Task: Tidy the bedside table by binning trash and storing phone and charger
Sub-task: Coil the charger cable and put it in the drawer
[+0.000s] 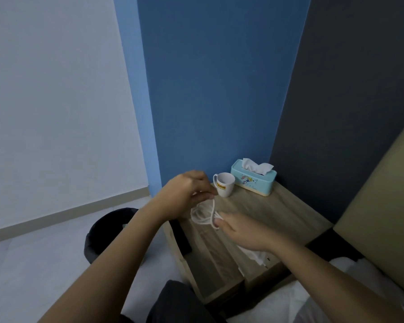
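A white charger cable (202, 214) hangs in loose loops between my two hands above the wooden bedside table (261, 206). My left hand (187, 192) pinches the upper end of the loops near the mug. My right hand (240, 229) grips the lower side of the coil with thumb and fingers. A crumpled white tissue (254, 255) lies on the table under my right wrist. A dark flat object, maybe the phone (181, 234), lies at the table's left edge, partly hidden by my left arm.
A white mug (224, 184) and a teal tissue box (253, 179) stand at the table's back. A black bin (107, 231) sits on the floor left of the table. White bedding (350, 276) and a beige headboard (383, 220) lie to the right.
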